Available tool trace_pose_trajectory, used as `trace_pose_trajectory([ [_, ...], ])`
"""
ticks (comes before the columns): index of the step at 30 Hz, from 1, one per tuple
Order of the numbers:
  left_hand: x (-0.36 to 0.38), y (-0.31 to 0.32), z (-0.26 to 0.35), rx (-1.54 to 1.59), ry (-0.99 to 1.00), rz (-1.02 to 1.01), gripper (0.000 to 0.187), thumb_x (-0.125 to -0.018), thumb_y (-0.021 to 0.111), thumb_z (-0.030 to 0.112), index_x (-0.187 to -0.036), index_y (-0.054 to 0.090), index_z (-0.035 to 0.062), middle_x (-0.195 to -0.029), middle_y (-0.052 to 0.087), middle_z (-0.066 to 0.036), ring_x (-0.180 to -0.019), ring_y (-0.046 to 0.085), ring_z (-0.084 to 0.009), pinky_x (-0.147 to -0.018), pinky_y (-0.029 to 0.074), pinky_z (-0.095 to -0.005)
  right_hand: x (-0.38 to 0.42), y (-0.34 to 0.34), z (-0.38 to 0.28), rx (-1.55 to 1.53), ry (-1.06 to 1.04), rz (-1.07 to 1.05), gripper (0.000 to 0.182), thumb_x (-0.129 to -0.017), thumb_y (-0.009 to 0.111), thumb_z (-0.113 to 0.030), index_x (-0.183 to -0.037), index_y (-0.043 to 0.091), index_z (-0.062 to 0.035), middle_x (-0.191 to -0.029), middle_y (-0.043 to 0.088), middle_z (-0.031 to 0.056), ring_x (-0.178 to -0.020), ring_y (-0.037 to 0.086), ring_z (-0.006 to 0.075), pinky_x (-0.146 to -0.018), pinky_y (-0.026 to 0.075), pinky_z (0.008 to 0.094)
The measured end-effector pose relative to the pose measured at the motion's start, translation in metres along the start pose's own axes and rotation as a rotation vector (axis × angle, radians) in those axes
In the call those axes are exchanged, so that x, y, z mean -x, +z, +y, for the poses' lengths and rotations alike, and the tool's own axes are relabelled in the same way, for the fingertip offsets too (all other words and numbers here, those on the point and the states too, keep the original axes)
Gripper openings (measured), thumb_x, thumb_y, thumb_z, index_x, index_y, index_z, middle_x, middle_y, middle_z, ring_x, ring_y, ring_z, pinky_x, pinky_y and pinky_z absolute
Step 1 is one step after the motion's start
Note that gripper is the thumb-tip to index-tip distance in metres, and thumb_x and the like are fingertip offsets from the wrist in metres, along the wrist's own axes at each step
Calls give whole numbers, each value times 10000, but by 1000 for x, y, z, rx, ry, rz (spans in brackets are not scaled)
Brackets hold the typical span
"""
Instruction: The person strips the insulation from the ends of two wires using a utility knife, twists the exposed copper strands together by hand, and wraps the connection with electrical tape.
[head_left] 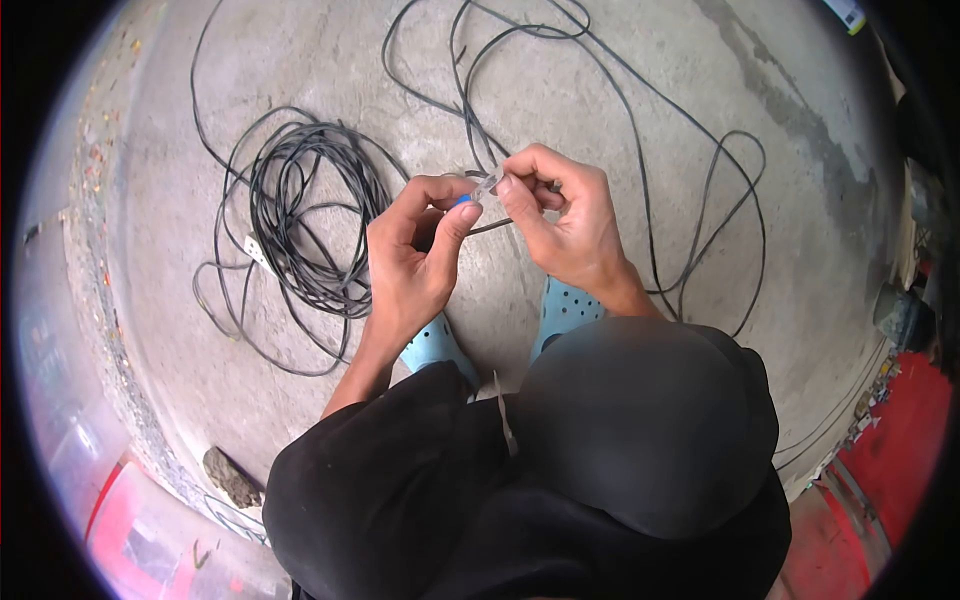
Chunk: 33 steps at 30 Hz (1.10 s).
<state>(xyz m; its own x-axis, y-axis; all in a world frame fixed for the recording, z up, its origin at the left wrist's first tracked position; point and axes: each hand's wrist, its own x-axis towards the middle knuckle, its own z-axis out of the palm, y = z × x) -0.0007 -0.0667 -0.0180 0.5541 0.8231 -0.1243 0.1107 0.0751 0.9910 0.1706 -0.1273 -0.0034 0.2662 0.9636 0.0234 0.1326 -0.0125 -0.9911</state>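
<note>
Between my two hands is a small clear plastic piece (488,184) with a blue part (463,200) at its left end. My left hand (415,240) pinches the blue end between thumb and forefinger. At the other end, my right hand (570,215) pinches the clear part with thumb and forefinger, its other fingers curled. A dark cable (490,227) passes between the hands, just below the clear piece. How the cable runs inside the fingers is hidden.
A coil of black cable (350,170) lies on the concrete floor to the left, with a white piece (257,252) beside it. Loose cable loops (640,150) spread at the right. Light blue clogs (568,305) stand below my hands. A stone (230,478) lies lower left.
</note>
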Motion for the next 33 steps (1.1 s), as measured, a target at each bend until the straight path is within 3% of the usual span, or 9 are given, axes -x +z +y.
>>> trace_pose_trajectory([
  [14,0,5,9,164,-102,-31,255,-985,626,83,-1237,612,45,-790,534,45,-650,456,-17,-554,354,-179,0,1,6,-74,35,-50,109,-942,626,-46,-935,655,59,-767,687,81,-685,610,57,-563,484,234],
  [18,0,9,3,185,-65,39,234,-1007,605,116,-1222,590,25,-759,514,56,-586,373,-3,-490,255,-187,0,12,13,-160,-74,79,78,-884,634,-26,-861,629,49,-635,604,110,-574,528,83,-506,437,296],
  [19,1,10,2,181,-51,47,237,-1012,611,140,-1218,575,28,-875,591,13,-636,434,1,-508,291,-163,0,7,15,-76,-68,10,79,-911,632,-39,-896,631,38,-689,605,37,-610,520,53,-535,437,251],
  [20,2,10,2,178,-36,56,244,-1017,617,164,-1213,560,31,-992,669,-30,-685,496,5,-526,326,-138,1,7,11,-80,-64,6,77,-910,630,-36,-893,624,39,-685,603,41,-607,520,62,-528,442,260],
  [23,2,9,4,234,-32,11,232,-1023,608,153,-1214,543,40,-1017,675,-46,-662,476,10,-518,323,-143,0,13,17,-119,-150,36,52,-908,610,-7,-892,617,43,-673,601,63,-604,527,73,-523,450,268],
  [27,0,13,-5,218,31,53,218,-1035,567,131,-1227,539,31,-939,683,-44,-574,382,19,-475,246,-154,-1,10,13,-70,-140,38,44,-916,608,-9,-894,628,23,-681,598,49,-607,515,66,-524,426,263],
  [28,0,11,-5,213,41,43,217,-1035,571,138,-1223,543,32,-872,644,-8,-566,366,19,-467,239,-157,-2,15,11,-108,-120,94,82,-898,630,-37,-866,608,35,-646,593,128,-554,535,140,-510,427,331],
  [33,-2,11,0,216,34,83,211,-1028,591,130,-1211,558,31,-830,611,16,-556,355,15,-459,245,-167,-2,17,6,-117,-88,101,59,-900,669,-14,-939,640,20,-734,653,41,-594,517,55,-512,415,265],
])
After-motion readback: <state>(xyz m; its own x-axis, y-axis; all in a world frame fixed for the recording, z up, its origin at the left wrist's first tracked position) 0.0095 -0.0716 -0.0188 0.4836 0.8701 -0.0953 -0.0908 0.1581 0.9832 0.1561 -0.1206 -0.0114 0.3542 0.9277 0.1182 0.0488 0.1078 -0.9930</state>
